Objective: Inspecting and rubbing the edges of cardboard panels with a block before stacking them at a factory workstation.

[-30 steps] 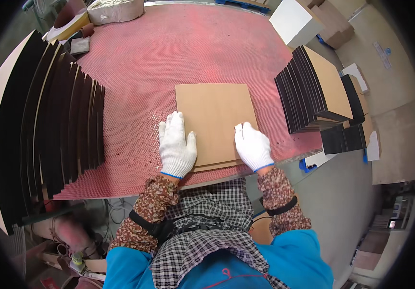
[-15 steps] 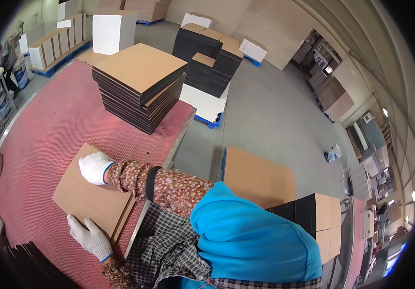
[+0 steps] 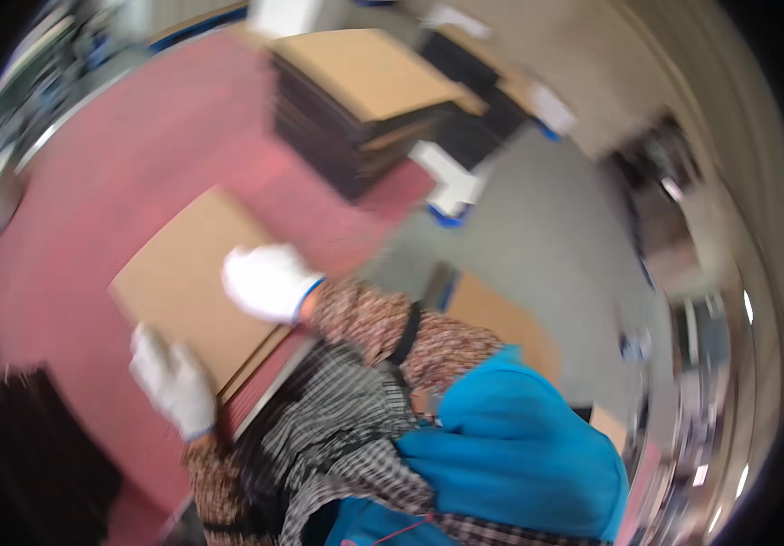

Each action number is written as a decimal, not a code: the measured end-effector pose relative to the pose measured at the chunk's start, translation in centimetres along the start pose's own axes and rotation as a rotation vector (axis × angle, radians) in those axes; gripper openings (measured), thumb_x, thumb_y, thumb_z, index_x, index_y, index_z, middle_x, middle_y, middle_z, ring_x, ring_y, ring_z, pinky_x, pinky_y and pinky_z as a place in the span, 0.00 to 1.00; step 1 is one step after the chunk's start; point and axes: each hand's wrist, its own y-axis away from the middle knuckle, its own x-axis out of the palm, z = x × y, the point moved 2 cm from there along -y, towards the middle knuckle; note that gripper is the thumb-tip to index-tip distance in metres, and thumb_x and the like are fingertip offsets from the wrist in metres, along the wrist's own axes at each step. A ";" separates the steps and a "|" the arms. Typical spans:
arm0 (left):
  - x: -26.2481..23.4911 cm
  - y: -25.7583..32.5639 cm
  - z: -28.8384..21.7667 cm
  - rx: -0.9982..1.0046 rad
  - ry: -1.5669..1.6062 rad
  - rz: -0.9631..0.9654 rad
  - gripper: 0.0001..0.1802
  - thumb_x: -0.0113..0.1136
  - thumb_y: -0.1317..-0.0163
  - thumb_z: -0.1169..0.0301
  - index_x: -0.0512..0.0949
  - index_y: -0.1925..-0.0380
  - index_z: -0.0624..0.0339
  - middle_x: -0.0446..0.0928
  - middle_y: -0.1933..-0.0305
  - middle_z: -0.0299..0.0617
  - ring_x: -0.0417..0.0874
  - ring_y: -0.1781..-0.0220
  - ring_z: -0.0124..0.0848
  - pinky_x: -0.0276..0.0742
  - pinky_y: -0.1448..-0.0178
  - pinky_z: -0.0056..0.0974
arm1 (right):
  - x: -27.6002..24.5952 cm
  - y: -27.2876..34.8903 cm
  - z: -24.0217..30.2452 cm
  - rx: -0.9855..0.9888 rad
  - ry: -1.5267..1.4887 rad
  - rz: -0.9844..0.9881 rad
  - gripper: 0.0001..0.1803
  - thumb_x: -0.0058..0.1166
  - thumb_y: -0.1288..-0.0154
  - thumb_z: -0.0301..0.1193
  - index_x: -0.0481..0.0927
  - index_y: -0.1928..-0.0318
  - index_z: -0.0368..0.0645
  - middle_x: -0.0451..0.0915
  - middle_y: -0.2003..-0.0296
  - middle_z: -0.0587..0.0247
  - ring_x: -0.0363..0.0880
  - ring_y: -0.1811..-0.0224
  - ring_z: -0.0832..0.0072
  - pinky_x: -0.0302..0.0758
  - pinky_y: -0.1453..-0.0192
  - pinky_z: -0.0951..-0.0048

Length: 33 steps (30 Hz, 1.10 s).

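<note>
A brown folded board point(image 3: 196, 273) lies slanted on the pink mesh-covered tabletop point(image 3: 73, 264), its layered edge facing me. My right hand point(image 3: 269, 282), in a white knit glove with a blue cuff, rests on the board's right side. Its fingers look curled into a fist, and blur hides whatever may be in them. At the board's near left corner is my left hand point(image 3: 171, 380), gloved the same way. Its thumb stands apart from the fingers, and it grips nothing that I can see.
A tall stack of black-edged brown boards point(image 3: 369, 77) stands on the far part of the table. More dark boards point(image 3: 37, 455) sit at the lower left. Beyond the table's right edge are a brown board pile point(image 3: 501, 318) and stacks on blue pallets point(image 3: 451, 218).
My view has swung, blurring the scene. Over the board, my right hand has come from its far part toward its right edge. My left hand stays by the near left corner.
</note>
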 end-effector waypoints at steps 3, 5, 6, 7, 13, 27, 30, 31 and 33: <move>1.5 -0.2 -1.5 0.033 -0.045 -0.002 0.31 0.60 0.32 0.72 0.70 0.29 0.68 0.73 0.29 0.59 0.70 0.27 0.54 0.60 0.20 0.51 | -0.2 -4.2 -2.2 -0.033 0.138 -0.023 0.12 0.50 0.34 0.32 0.83 0.66 0.39 0.86 0.75 0.46 0.89 0.71 0.49 0.85 0.69 0.49; 1.7 -0.4 -1.9 0.021 0.014 -0.008 0.32 0.61 0.34 0.71 0.70 0.30 0.68 0.72 0.28 0.59 0.69 0.26 0.57 0.57 0.17 0.51 | 0.6 -6.9 -3.8 -0.202 0.259 -0.076 0.13 0.48 0.31 0.32 0.84 0.66 0.40 0.87 0.71 0.47 0.89 0.69 0.49 0.86 0.65 0.50; 0.5 -0.8 -2.1 -0.024 0.048 0.023 0.33 0.63 0.36 0.71 0.70 0.31 0.68 0.72 0.28 0.59 0.70 0.27 0.58 0.58 0.18 0.52 | 1.0 -8.4 -3.6 -0.195 0.237 -0.087 0.13 0.48 0.30 0.33 0.84 0.65 0.42 0.87 0.70 0.49 0.90 0.67 0.50 0.86 0.63 0.53; -0.1 -0.6 -0.9 0.011 -0.060 -0.048 0.32 0.63 0.37 0.70 0.71 0.32 0.69 0.73 0.29 0.59 0.71 0.29 0.59 0.62 0.20 0.53 | 0.0 -9.2 -0.8 -0.159 0.123 -0.125 0.13 0.48 0.30 0.34 0.83 0.65 0.41 0.87 0.70 0.49 0.89 0.65 0.51 0.86 0.63 0.52; -0.6 -0.3 -1.3 -0.040 0.004 -0.024 0.32 0.63 0.37 0.70 0.70 0.33 0.70 0.72 0.30 0.60 0.72 0.30 0.59 0.62 0.21 0.55 | 2.5 -8.3 -3.0 -0.270 0.137 -0.105 0.17 0.43 0.22 0.39 0.80 0.58 0.40 0.85 0.71 0.45 0.87 0.65 0.47 0.83 0.60 0.48; -0.2 -0.2 -0.8 -0.034 0.060 -0.062 0.34 0.64 0.38 0.68 0.69 0.33 0.73 0.73 0.32 0.60 0.70 0.28 0.56 0.58 0.19 0.54 | -1.7 7.5 1.5 -0.200 0.017 -0.013 0.16 0.46 0.19 0.41 0.77 0.61 0.42 0.83 0.74 0.46 0.85 0.72 0.50 0.82 0.65 0.52; -0.3 -0.3 -0.9 -0.016 0.041 -0.086 0.34 0.64 0.38 0.69 0.70 0.34 0.73 0.73 0.33 0.61 0.71 0.28 0.56 0.59 0.20 0.54 | -0.9 6.6 1.9 -0.129 0.044 0.015 0.16 0.46 0.19 0.41 0.77 0.61 0.43 0.83 0.73 0.48 0.85 0.72 0.49 0.82 0.64 0.51; -0.4 -0.3 -0.9 -0.018 0.045 -0.077 0.33 0.64 0.38 0.69 0.70 0.34 0.74 0.73 0.33 0.61 0.71 0.29 0.55 0.59 0.20 0.54 | -0.9 6.1 2.1 -0.133 0.042 0.021 0.16 0.46 0.19 0.41 0.77 0.61 0.43 0.83 0.73 0.48 0.85 0.72 0.49 0.82 0.64 0.51; -0.6 -0.4 -1.0 -0.025 0.049 -0.066 0.33 0.65 0.39 0.69 0.70 0.35 0.74 0.73 0.33 0.62 0.71 0.29 0.55 0.59 0.20 0.55 | -0.9 5.0 2.3 -0.144 0.082 0.029 0.16 0.45 0.20 0.41 0.77 0.61 0.43 0.83 0.72 0.47 0.85 0.70 0.48 0.82 0.63 0.50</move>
